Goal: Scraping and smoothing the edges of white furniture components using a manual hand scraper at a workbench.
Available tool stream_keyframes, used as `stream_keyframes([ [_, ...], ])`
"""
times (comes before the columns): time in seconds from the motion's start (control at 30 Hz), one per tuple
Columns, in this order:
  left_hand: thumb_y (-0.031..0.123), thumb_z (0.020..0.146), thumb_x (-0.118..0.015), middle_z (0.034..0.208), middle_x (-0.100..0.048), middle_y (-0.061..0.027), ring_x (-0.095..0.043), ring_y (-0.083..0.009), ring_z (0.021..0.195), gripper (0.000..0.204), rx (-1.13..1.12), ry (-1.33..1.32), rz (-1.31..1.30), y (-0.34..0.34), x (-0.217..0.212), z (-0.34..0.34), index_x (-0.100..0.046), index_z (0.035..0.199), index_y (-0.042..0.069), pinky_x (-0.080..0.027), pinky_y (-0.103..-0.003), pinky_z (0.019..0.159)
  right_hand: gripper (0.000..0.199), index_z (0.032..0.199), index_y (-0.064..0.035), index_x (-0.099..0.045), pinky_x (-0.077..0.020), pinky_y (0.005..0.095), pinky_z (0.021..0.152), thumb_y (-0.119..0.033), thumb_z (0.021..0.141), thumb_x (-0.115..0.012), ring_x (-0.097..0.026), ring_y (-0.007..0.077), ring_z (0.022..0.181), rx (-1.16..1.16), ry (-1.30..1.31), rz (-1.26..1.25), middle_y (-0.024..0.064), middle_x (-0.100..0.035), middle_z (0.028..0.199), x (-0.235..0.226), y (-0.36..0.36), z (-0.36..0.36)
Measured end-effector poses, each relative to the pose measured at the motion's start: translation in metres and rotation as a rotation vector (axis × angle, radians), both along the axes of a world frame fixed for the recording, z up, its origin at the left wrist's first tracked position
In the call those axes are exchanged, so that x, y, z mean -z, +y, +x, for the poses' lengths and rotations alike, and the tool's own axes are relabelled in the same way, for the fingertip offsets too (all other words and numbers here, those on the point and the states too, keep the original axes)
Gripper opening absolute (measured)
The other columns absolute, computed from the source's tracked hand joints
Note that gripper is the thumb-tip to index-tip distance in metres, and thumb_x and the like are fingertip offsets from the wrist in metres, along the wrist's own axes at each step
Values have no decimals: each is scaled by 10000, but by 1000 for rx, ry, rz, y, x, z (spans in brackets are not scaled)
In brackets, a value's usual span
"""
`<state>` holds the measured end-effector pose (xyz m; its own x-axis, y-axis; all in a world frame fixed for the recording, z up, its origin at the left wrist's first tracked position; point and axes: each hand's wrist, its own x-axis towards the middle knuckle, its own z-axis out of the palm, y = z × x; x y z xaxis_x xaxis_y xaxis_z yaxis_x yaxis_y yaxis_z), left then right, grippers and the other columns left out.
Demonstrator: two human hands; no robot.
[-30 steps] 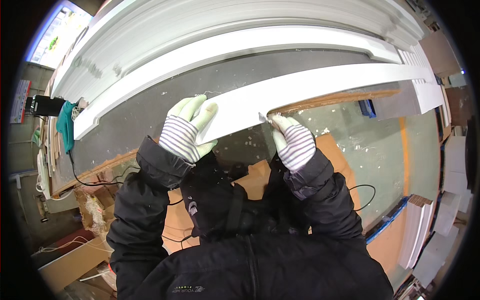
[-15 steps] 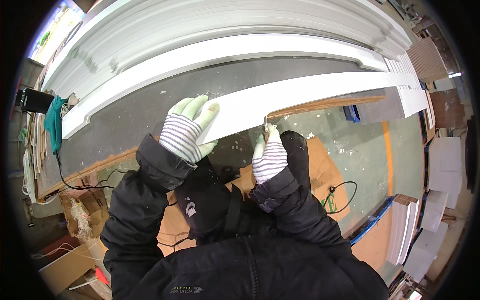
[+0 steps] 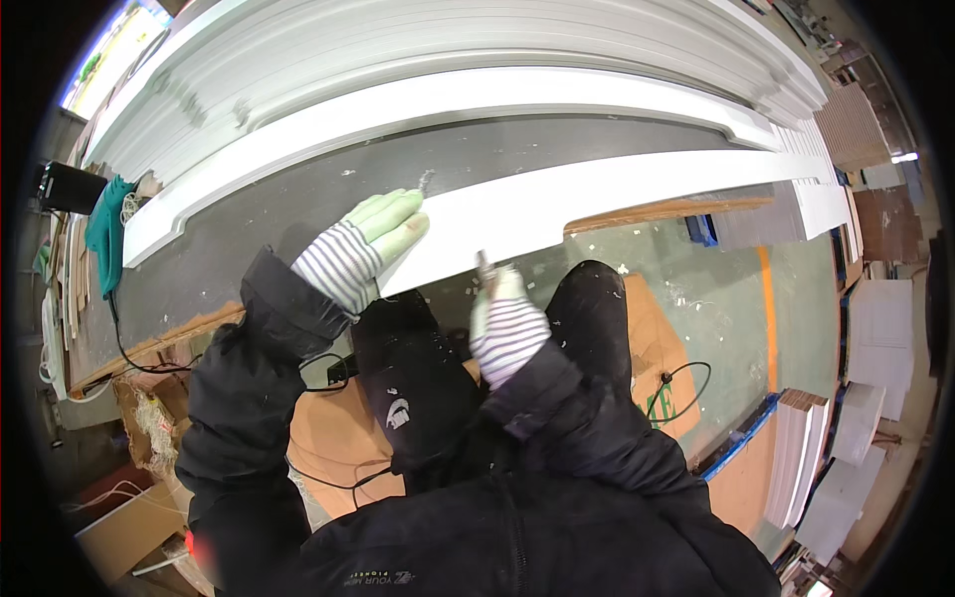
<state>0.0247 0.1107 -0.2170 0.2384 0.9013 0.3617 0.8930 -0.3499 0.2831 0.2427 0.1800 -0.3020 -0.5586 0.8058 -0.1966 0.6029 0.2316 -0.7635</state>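
Note:
A long white board (image 3: 517, 204) with a notched near edge lies across the front of the dark workbench, its left end jutting over the bench edge. My left hand (image 3: 383, 234), in a pale green glove with a striped cuff, grips that left end; its fingers lie together over the top and the thumb is hidden. My right hand (image 3: 502, 308), gloved the same way, is closed around a small tool with a narrow metal tip (image 3: 484, 265). That tip is close to the board's near edge, left of the notch; motion blur hides its exact kind.
Behind lies a second white board (image 3: 398, 117), with stacked white lengths (image 3: 448, 45) beyond it. A teal cloth-like item (image 3: 106, 234) and black cord are at the bench's left. Cardboard (image 3: 338, 428) lies below on the floor. White panels (image 3: 796, 458) stand at right.
My right hand has moved left along the near edge, from the notch toward the board's left end. My left hand has shifted slightly left and toward me, still at the board's end.

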Motion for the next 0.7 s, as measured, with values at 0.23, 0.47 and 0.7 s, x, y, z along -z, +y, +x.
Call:
stream_keyframes([
  [0.23,25,723,-706,1363,-489,-231,-451,-401,1290,639,59,-72,-173,1,11,-18,-495,1326,34,-301,-497,1118,174,1095,-25,-509,-514,417,634,-112,995,-396,-599,279,652,-124,717,-260,152,-578,786,-6,-20,-23],
  [0.47,2,681,-706,1371,-487,-223,-457,-388,1291,707,112,-73,-104,19,5,-12,-478,1348,60,-267,-535,1128,200,1128,-25,-479,-507,398,696,-128,958,-493,-613,322,748,-190,229,-6,197,-620,893,80,-53,-37],
  [0.7,194,738,-791,1396,-478,-211,-429,-381,1325,680,17,-132,-194,0,2,-14,-509,1343,60,-268,-465,1144,213,1120,-84,-524,-513,431,601,-167,996,-373,-635,339,669,-213,36,95,202,-619,833,-26,-32,-17],
])
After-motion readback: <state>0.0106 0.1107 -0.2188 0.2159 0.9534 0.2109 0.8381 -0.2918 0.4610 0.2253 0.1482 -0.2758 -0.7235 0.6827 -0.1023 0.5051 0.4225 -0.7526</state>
